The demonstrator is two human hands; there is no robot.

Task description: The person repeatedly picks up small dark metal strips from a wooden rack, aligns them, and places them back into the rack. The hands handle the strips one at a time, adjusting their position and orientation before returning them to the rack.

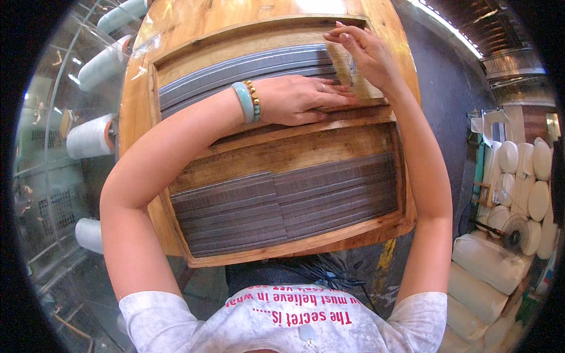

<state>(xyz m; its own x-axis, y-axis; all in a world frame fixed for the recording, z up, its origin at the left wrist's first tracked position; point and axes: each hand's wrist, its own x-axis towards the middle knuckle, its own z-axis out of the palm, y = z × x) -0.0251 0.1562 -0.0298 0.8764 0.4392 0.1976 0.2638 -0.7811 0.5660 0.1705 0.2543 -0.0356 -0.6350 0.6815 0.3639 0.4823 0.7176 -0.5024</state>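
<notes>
A shallow wooden tray (282,137) with a crossbar through its middle lies on a wooden table. Rows of thin dark grey strips (282,203) fill much of its near compartment. More dark strips (247,70) lie in the far compartment. My left hand (300,99), palm down with the fingers spread, rests on the strips there, fingertips towards the right. At the far right of that compartment my right hand (362,53) is raised with bent fingers over the bare wooden bottom; whether it holds a small thing between the fingertips cannot be told.
The wooden table (212,15) runs under and beyond the tray. Large spools of white thread (90,137) stand along the left behind clear sheeting. Wrapped pale rolls (490,264) are piled on the right, past a dark floor (441,110). My body is close to the tray's near edge.
</notes>
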